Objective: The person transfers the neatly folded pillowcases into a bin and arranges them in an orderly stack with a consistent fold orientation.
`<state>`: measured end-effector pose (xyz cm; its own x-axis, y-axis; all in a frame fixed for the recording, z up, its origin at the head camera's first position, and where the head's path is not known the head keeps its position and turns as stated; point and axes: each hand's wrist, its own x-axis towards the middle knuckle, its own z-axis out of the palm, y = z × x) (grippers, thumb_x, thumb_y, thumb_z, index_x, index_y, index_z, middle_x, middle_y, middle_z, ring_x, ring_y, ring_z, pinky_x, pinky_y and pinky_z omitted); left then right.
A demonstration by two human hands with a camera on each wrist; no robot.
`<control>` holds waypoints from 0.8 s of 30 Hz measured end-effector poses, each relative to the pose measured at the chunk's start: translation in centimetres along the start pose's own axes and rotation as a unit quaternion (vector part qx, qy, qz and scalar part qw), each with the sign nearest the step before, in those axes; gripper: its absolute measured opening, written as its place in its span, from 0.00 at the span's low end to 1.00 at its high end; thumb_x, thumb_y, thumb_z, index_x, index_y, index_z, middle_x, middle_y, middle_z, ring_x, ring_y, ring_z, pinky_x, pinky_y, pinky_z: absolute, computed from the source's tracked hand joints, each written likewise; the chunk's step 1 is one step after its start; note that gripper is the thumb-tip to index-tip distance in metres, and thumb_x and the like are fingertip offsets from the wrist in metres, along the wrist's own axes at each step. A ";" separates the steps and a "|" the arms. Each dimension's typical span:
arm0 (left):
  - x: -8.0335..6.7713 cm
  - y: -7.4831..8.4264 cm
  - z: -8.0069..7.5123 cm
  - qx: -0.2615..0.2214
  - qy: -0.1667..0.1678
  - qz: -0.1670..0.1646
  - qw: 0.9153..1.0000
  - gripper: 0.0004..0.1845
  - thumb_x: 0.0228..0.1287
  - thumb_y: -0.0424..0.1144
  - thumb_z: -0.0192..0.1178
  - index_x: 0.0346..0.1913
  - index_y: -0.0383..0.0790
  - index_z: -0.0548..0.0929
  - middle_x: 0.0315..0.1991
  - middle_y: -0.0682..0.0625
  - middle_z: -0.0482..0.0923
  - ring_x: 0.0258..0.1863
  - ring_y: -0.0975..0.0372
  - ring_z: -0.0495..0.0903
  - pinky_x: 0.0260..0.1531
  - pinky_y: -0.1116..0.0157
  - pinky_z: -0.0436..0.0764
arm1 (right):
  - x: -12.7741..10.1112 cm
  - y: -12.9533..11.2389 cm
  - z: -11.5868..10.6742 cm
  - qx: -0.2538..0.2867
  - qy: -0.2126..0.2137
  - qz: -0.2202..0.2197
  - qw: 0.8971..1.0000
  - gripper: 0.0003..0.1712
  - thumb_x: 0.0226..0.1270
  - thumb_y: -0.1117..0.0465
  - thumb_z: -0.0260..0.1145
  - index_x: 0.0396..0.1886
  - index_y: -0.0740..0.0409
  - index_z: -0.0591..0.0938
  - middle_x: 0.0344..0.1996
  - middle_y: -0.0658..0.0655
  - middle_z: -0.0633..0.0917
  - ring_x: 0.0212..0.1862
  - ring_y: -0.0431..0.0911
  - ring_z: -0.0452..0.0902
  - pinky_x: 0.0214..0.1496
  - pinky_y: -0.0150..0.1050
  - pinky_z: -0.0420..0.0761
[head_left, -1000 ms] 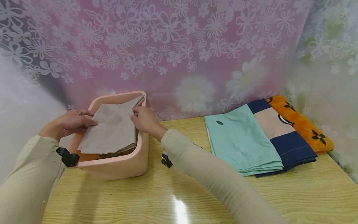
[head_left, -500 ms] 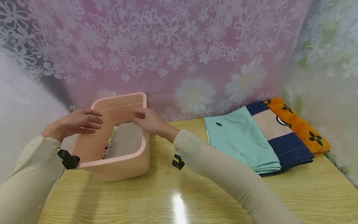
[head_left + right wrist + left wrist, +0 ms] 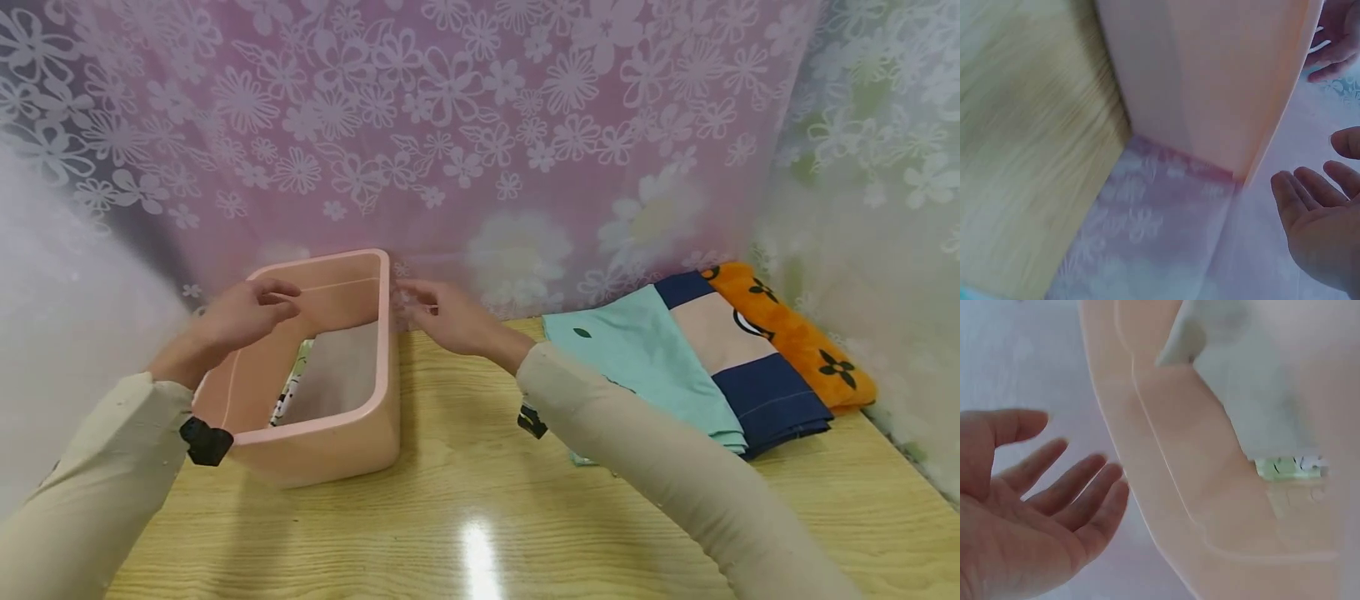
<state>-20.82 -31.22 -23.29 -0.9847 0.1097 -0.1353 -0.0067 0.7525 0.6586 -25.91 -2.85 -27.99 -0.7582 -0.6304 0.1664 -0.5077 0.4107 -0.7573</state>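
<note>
We judged that this was the moment just after a folded grey cloth (image 3: 341, 375) had gone into the pink bin (image 3: 322, 450), which stood near the desk's (image 3: 480, 500) back left corner against the flowered curtain (image 3: 480, 125). The cloth lay flat in the bottom of the bin, with a scrap of patterned fabric (image 3: 288, 392) showing beside it along the bin's left inner wall.

Our left hand (image 3: 243, 317) hovered over the bin's left rim, holding nothing. In the wrist view its fingers (image 3: 1079, 487) were spread and only lightly bent, close beside the outer wall of the bin; we could not tell whether they touched it. Our right hand (image 3: 450, 317) hung just outside the bin's back right corner, palm open, fingers (image 3: 1310, 194) loosely extended and apart from the plastic, also holding nothing.

The step in hand looked to us like letting go and drawing both hands clear. The next move would probably call for a reach toward the stack at the desk's back right corner, where a folded teal cloth (image 3: 645, 367) lay partly over a navy and beige cloth (image 3: 750, 375), with an orange cloth (image 3: 802, 342) beyond. The teal one lay nearest and uppermost, so we would need a flat grip under its folded edge to keep the folds together.
</note>
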 end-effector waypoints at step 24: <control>-1.6 8.9 11.3 0.165 0.135 0.189 0.959 0.25 0.70 0.50 0.50 0.65 0.43 0.72 0.64 0.45 0.67 0.62 0.50 0.66 0.56 0.48 0.69 | -9.8 9.0 -8.4 -0.304 -0.016 0.048 0.951 0.34 0.74 0.46 0.53 0.75 0.47 0.57 0.73 0.57 0.56 0.71 0.57 0.52 0.62 0.59 0.65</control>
<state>-17.33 -17.32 -25.57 -0.9154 0.2765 0.2925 0.3711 0.8613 0.3470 -26.51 12.54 -31.13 -0.8058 -0.5855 0.0885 -0.5859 0.7668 -0.2623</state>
